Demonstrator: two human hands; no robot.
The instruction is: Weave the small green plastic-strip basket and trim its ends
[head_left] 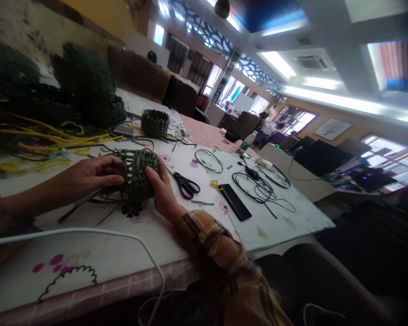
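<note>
Right fingers (153, 178) gripped a green basket (139, 181) over the counter (122, 258); left fingers (110, 181) curved at its open weave, their hold unclear. Squeezing too hard might have dented it; trailing strips (75, 206) might have caught the white cable (105, 232).

Right fingers (153, 177) grip a green woven basket (138, 174) over the counter (129, 262), left fingers (111, 181) at its edge (black scissors (181, 182) lie near)

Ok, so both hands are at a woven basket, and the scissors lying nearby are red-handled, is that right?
Not quite: the head view shows the scissors are black-handled. The left hand and right hand are indeed at the basket.
</note>
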